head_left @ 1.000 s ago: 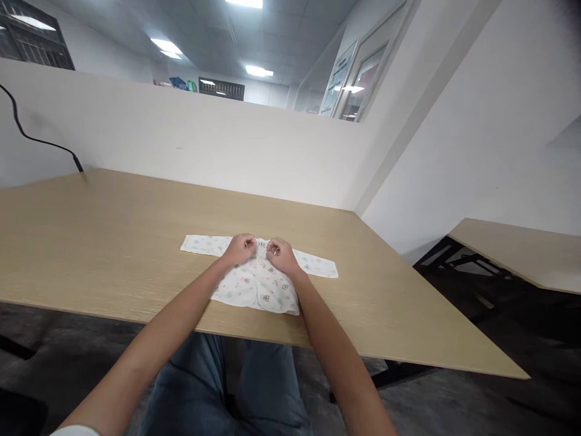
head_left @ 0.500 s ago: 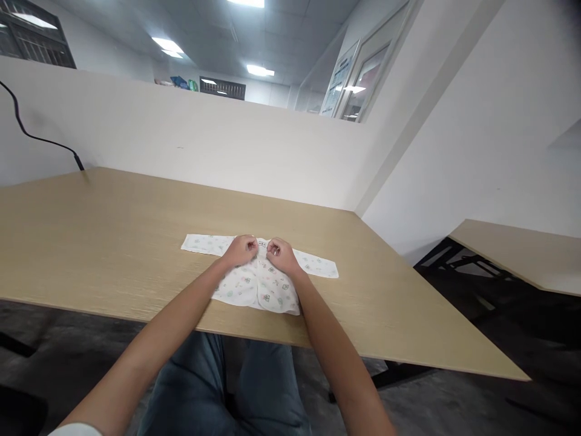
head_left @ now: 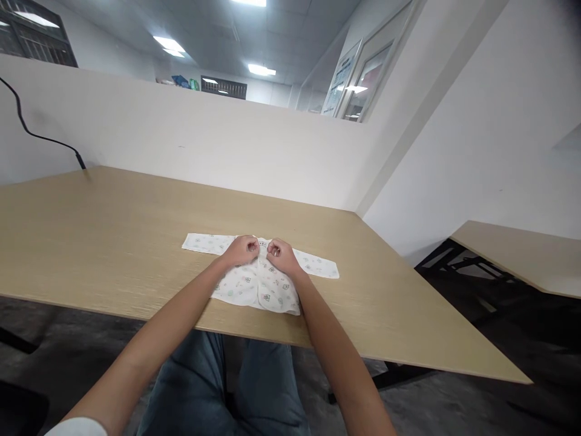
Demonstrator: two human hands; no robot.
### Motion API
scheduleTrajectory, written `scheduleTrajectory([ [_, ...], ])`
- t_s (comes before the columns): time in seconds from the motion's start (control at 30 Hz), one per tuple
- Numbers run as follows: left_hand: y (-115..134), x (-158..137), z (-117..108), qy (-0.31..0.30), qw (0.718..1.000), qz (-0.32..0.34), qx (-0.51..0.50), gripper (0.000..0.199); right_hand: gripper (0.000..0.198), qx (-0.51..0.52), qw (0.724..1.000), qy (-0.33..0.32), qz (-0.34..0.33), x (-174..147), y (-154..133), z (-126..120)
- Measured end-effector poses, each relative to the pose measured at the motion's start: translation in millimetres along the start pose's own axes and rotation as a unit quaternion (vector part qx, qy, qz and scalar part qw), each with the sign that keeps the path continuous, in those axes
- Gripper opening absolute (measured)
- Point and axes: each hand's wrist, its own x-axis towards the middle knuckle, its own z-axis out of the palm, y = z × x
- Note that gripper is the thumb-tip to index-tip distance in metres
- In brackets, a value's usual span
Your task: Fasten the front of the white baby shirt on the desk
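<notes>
A small white long-sleeved baby shirt (head_left: 247, 287) with a faint animal print lies on the table, its sleeves stretched out to either side and its hem toward me. My left hand (head_left: 244, 250) is closed on the cloth at the left of the neckline. Opposite it, my right hand (head_left: 281, 255) pinches the right side of the neckline. A small printed mark shows at the collar between the two hands. Down the middle of the front runs a seam or overlapping edge. The fingertips are partly hidden by the curled hands.
The shirt rests near the front edge of a light wooden table (head_left: 136, 224). Behind it stands a low white partition (head_left: 254, 154). A black cable (head_left: 49, 140) hangs down to the table's back left. Another table (head_left: 521, 254) stands at the right.
Almost nothing differs: both hands stay at the neckline and the shirt lies as before. The view has shifted very slightly.
</notes>
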Motion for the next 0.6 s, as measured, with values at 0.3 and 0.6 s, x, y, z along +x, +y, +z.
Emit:
scheduleTrajectory([
  [0.3,-2,-11,-2,-0.082,0.996,-0.03,-0.035,0.019,0.021,0.004,0.996,-0.08,-0.039,-28,-12,-16],
  [0.6,-6,-8,-10,-0.145,0.984,-0.064,-0.083,0.023,0.017,0.003,0.995,-0.093,-0.03,-29,-10,-11],
])
